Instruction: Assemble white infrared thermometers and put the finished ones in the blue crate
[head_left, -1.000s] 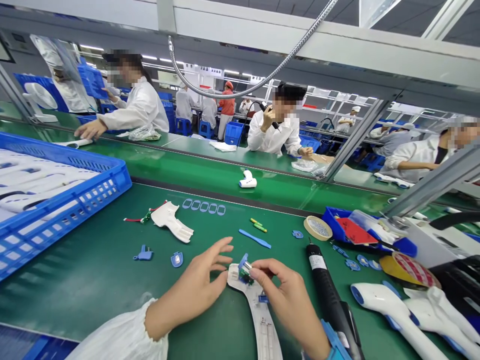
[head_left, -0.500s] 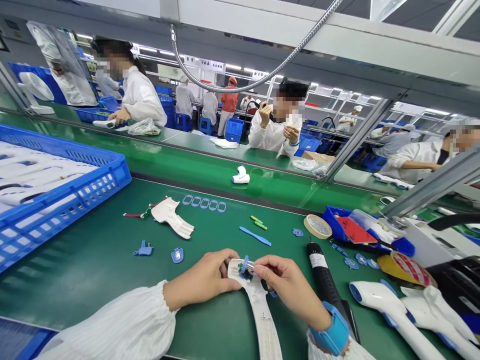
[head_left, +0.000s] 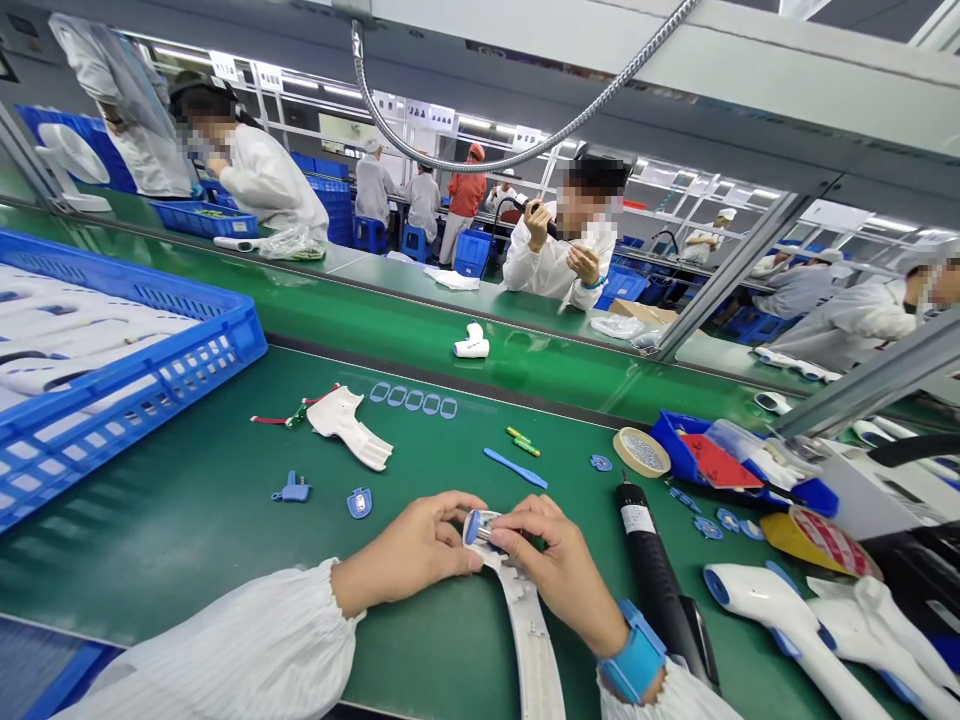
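My left hand and my right hand meet at the middle of the green bench, both gripping the head end of a long white plastic thermometer housing. A blue-ringed insert with metal parts shows between my fingers, and the rest of it is hidden. Right of my right hand lies a black electric screwdriver. Left of my left hand are a blue oval cover and a blue clip part. A white shell piece and a row of blue rings lie farther out.
A blue crate of white housings stands at left. Finished white thermometers, tape rolls and a blue parts tray crowd the right. A green conveyor belt runs behind the bench, with co-workers beyond it.
My left hand has closed from spread fingers onto the housing head. Both hands have drawn together over the blue insert, hiding the green circuit board seen earlier.
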